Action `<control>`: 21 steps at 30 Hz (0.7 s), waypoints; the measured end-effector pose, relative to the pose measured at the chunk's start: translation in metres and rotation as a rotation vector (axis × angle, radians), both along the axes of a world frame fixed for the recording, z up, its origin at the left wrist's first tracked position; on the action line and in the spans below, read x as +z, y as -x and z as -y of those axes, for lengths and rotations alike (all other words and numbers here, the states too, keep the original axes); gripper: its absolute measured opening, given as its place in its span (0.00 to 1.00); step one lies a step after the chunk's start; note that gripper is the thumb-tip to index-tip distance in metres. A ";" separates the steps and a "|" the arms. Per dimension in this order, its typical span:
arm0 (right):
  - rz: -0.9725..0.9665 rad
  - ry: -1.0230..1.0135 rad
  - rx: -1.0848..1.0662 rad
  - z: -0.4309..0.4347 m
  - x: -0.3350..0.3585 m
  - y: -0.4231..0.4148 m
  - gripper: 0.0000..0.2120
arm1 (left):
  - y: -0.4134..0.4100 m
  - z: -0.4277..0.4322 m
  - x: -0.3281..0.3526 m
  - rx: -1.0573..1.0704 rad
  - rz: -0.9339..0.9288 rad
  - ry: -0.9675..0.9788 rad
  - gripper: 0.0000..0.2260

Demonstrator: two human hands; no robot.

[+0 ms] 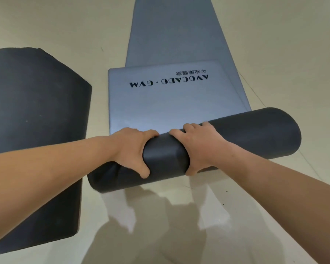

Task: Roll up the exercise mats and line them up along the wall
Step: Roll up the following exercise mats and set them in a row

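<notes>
We see a charcoal roll (pixel 246 134), its silvery blue face (pixel 151 107) with black lettering (pixel 169 80), a black mat (pixel 36 111), cream floor (pixel 274 216).

Both forearms reach forward, left hand (pixel 130 149) and right hand (pixel 200 145) gripping the rolled mat (pixel 255 134) side by side.

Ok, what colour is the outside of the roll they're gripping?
Dark grey on the roll, seen in the head view.

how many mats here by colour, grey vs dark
grey mats: 2, the partly rolled mat and the flat mat beyond it
dark mats: 1, the dark mat at the left
total: 3
</notes>
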State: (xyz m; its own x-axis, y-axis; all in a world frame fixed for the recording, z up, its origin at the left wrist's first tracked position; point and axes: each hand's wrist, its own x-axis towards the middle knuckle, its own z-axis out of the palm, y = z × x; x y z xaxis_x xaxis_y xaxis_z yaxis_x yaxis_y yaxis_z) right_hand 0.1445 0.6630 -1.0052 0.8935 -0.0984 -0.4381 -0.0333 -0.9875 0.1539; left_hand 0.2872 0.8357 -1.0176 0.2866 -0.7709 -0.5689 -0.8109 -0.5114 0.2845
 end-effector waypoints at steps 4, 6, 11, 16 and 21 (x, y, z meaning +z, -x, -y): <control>-0.258 -0.180 -0.058 0.005 0.027 0.016 0.54 | 0.019 -0.009 -0.003 0.097 -0.312 -0.117 0.40; -0.383 -0.290 -0.123 0.003 0.032 0.027 0.56 | 0.028 -0.016 -0.012 0.142 -0.469 -0.185 0.41; -0.184 -0.166 -0.070 -0.018 0.043 0.045 0.54 | 0.006 -0.017 -0.020 0.246 -0.539 -0.194 0.43; -0.214 0.143 -0.186 -0.050 0.028 0.057 0.67 | -0.030 -0.019 -0.015 0.277 -0.391 -0.204 0.52; -0.186 0.215 -0.115 -0.042 0.014 0.036 0.69 | -0.009 -0.007 0.032 0.068 0.016 -0.107 0.35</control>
State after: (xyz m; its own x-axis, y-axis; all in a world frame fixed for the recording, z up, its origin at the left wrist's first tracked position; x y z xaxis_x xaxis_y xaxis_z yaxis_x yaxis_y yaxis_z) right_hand 0.1082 0.7048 -0.9916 0.7774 -0.3024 -0.5515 -0.0944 -0.9230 0.3730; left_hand 0.2963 0.8422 -0.9860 0.3456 -0.6847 -0.6417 -0.7772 -0.5921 0.2132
